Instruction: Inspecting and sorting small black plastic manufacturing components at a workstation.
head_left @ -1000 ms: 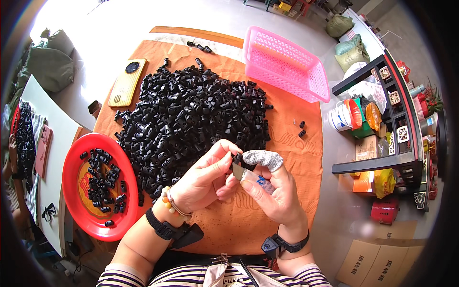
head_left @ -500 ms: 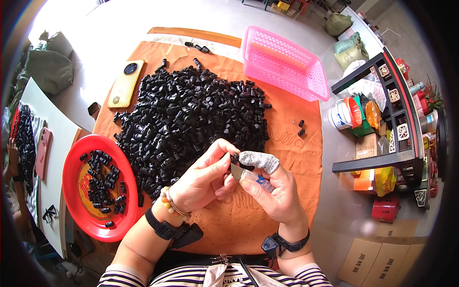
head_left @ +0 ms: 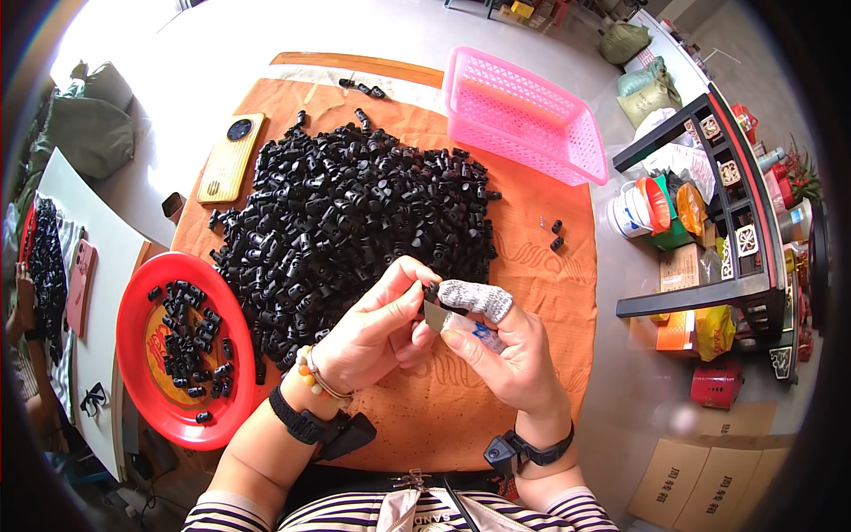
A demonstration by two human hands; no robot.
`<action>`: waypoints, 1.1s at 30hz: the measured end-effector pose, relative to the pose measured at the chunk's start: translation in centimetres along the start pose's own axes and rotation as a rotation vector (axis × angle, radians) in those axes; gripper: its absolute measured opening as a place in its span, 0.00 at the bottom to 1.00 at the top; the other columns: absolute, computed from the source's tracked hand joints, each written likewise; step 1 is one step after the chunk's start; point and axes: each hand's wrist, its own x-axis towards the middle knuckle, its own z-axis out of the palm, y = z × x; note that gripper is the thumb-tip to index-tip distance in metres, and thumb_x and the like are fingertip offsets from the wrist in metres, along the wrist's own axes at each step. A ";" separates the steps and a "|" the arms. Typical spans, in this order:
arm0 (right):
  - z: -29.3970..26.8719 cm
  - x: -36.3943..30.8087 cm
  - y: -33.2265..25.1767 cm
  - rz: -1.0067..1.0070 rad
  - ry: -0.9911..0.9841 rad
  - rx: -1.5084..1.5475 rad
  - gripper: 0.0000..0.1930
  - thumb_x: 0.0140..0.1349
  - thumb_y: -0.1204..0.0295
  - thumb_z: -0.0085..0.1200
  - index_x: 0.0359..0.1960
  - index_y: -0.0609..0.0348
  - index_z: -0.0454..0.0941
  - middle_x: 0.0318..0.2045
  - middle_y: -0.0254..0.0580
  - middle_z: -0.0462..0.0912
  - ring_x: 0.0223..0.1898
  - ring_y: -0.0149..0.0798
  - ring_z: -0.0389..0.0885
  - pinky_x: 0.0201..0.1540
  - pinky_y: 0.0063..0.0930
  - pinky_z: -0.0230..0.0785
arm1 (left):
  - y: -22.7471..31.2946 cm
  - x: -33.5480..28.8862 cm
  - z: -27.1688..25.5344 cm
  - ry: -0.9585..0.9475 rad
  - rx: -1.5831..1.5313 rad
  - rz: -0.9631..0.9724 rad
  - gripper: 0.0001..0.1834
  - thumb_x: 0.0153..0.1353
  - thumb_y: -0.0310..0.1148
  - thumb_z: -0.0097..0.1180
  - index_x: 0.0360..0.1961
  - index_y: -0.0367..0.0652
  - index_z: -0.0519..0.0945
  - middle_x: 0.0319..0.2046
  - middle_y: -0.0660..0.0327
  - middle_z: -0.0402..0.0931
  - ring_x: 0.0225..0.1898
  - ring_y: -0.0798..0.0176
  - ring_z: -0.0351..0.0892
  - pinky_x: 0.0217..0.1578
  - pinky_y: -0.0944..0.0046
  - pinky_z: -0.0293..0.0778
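Observation:
My left hand (head_left: 383,317) pinches a small black plastic part (head_left: 432,291) between thumb and forefinger, in front of the table's middle. Closed around a short flat metal blade (head_left: 434,316) with a white-wrapped handle, my right hand (head_left: 512,359) keeps it up against that part. A grey knitted sleeve (head_left: 477,298) covers my right forefinger. Just beyond both hands spreads a large heap of similar black parts (head_left: 355,208). To the left, a red oval tray (head_left: 133,363) carries a smaller group of them. Fingers partly hide the held part.
An orange cloth (head_left: 532,293) covers the table. On it are a pink perforated basket (head_left: 523,115) at the far right, a yellow phone (head_left: 232,160) at far left, and a few loose parts (head_left: 557,242). A white side table (head_left: 106,266) stands left, a dark frame (head_left: 691,306) right.
Both hands stay almost in place, still gripping the part and the blade. The blade has tilted slightly, and the whole view has shifted a little.

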 end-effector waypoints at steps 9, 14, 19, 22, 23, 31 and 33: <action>-0.3 0.1 -0.7 0.025 0.013 -0.090 0.16 0.60 0.77 0.55 0.50 0.61 0.75 0.30 0.34 0.81 0.30 0.20 0.75 0.33 0.17 0.69 | 0.0 0.1 -0.2 0.009 -0.004 -0.013 0.09 0.69 0.39 0.45 0.47 0.51 0.67 0.23 0.66 0.66 0.19 0.75 0.56 0.19 0.76 0.53; -0.4 0.2 -0.7 0.030 0.007 -0.049 0.14 0.60 0.77 0.55 0.49 0.61 0.76 0.31 0.33 0.81 0.30 0.18 0.72 0.32 0.15 0.67 | -0.1 0.2 -0.2 0.011 -0.012 -0.033 0.11 0.69 0.42 0.44 0.47 0.51 0.67 0.22 0.66 0.65 0.17 0.74 0.56 0.19 0.75 0.54; -0.7 -0.1 -0.5 0.056 -0.014 0.142 0.18 0.61 0.76 0.55 0.53 0.62 0.71 0.29 0.29 0.76 0.28 0.16 0.65 0.32 0.11 0.61 | -0.1 0.2 -0.4 -0.002 -0.060 -0.080 0.12 0.68 0.44 0.44 0.47 0.51 0.67 0.20 0.66 0.65 0.17 0.73 0.56 0.18 0.74 0.54; -0.9 0.2 -0.2 -0.024 0.018 0.216 0.24 0.61 0.74 0.56 0.58 0.66 0.63 0.28 0.28 0.69 0.29 0.17 0.61 0.33 0.09 0.57 | -0.1 0.3 -0.3 -0.017 -0.035 -0.095 0.12 0.68 0.44 0.44 0.46 0.51 0.68 0.20 0.67 0.65 0.17 0.73 0.56 0.18 0.74 0.53; -0.8 0.3 -0.1 -0.025 0.033 0.204 0.26 0.61 0.73 0.56 0.59 0.66 0.62 0.28 0.28 0.69 0.28 0.17 0.61 0.32 0.09 0.57 | -0.1 0.3 -0.2 -0.022 -0.020 -0.097 0.12 0.68 0.44 0.44 0.46 0.51 0.68 0.20 0.67 0.65 0.17 0.74 0.56 0.18 0.74 0.53; 0.5 0.5 0.7 0.019 0.144 0.098 0.30 0.60 0.73 0.58 0.61 0.67 0.59 0.29 0.29 0.73 0.27 0.16 0.64 0.29 0.09 0.57 | -0.9 0.2 0.9 0.063 0.069 -0.154 0.10 0.68 0.42 0.46 0.44 0.50 0.68 0.22 0.67 0.66 0.18 0.76 0.55 0.18 0.77 0.50; 0.5 0.7 1.0 -0.014 0.225 0.127 0.29 0.61 0.74 0.57 0.61 0.67 0.59 0.28 0.28 0.71 0.27 0.16 0.63 0.28 0.09 0.56 | -0.7 0.2 0.7 0.018 0.029 -0.135 0.10 0.68 0.41 0.45 0.44 0.50 0.68 0.22 0.67 0.65 0.17 0.75 0.56 0.18 0.76 0.51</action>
